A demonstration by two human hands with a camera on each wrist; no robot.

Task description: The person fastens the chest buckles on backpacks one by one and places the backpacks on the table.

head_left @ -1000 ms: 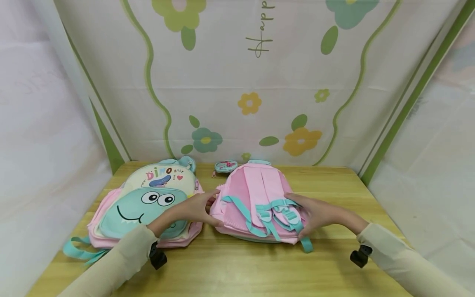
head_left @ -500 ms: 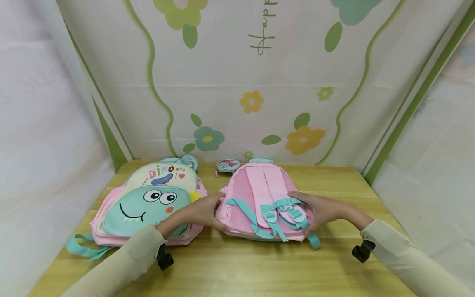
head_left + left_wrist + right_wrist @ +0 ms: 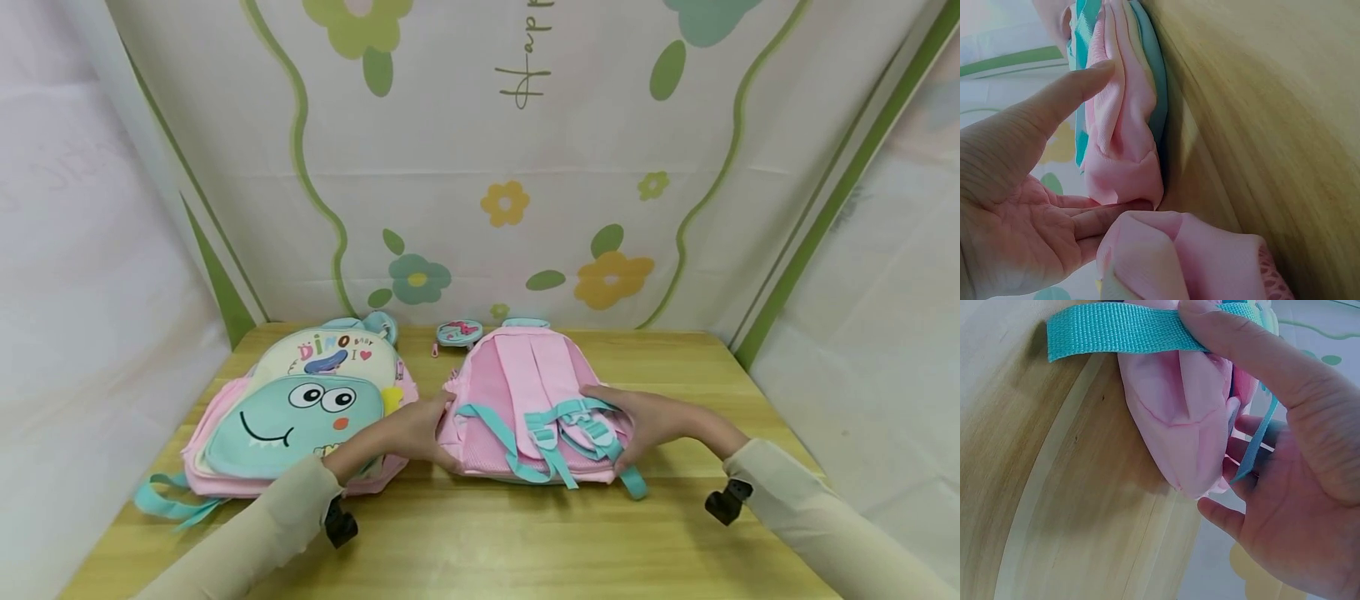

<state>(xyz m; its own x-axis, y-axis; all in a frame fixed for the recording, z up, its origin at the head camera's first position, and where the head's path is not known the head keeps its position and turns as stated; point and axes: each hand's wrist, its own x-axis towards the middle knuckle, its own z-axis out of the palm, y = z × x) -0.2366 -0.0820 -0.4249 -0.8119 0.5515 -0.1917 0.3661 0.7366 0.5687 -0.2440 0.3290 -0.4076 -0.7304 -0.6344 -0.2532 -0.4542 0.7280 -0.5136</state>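
Note:
A pink backpack [image 3: 491,367] lies on the table with its padded straps and turquoise webbing facing up. Against its left side rests my left hand [image 3: 420,429]; in the left wrist view the thumb [image 3: 1094,78] and fingers are spread along the pink fabric, not closed round it. My right hand [image 3: 651,421] is at the opposite side. Its thumb lies on a turquoise strap [image 3: 1122,328] in the right wrist view, while the loosely bent fingers reach toward the bag's strap side. A dinosaur-faced backpack [image 3: 262,417] lies left of the pink one, partly behind my left forearm.
Behind the two bags sits a small turquoise pouch [image 3: 459,332] with a pink zip pull. The wooden table [image 3: 525,550] runs to a flowered cloth backdrop [image 3: 450,150], with white cloth walls on both sides. A loose turquoise strap [image 3: 161,496] trails from the dinosaur backpack.
The pink backpack and both hands have shifted slightly to the right between the oldest frame and now. Over the last half second they have hardly moved.

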